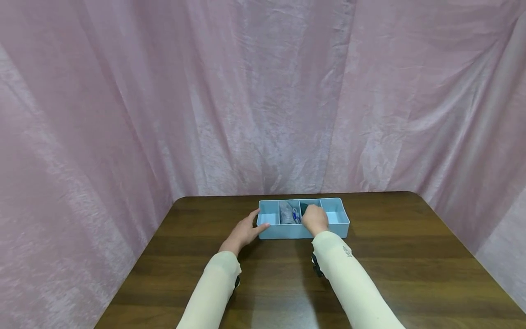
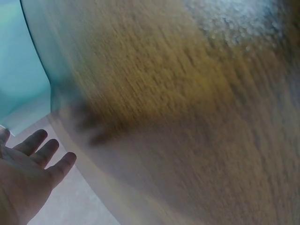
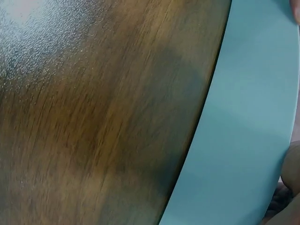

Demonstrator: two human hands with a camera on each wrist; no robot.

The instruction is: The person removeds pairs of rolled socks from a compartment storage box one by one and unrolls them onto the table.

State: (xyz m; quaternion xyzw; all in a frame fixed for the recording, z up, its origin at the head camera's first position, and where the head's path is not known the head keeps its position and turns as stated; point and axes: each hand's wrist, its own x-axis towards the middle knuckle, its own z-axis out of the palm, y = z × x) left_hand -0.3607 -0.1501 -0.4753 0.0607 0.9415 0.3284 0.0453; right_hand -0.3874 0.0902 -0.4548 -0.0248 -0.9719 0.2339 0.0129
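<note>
A light blue box [image 1: 283, 232] with several compartments in a row stands near the table's far edge. My left hand [image 1: 243, 233] is at its left end, fingers spread and thumb by the front rim. In the left wrist view, the left hand [image 2: 30, 176] shows straight, parted fingers beside the box wall [image 2: 28, 70]. My right hand [image 1: 315, 220] reaches down into the compartment right of the middle, over something dark green [image 1: 304, 208]. Its fingertips are hidden, and I cannot tell whether they grip it. The neighbouring compartment holds a grey soft bundle [image 1: 286, 213] and a small blue-and-white thing [image 1: 296, 216].
The box's leftmost compartment [image 1: 269, 218] and rightmost compartment [image 1: 334, 217] show bare floors. Under the box lies a dark brown wooden table [image 1: 279, 283]. Behind its far edge hangs a pink velvet curtain [image 1: 263, 100].
</note>
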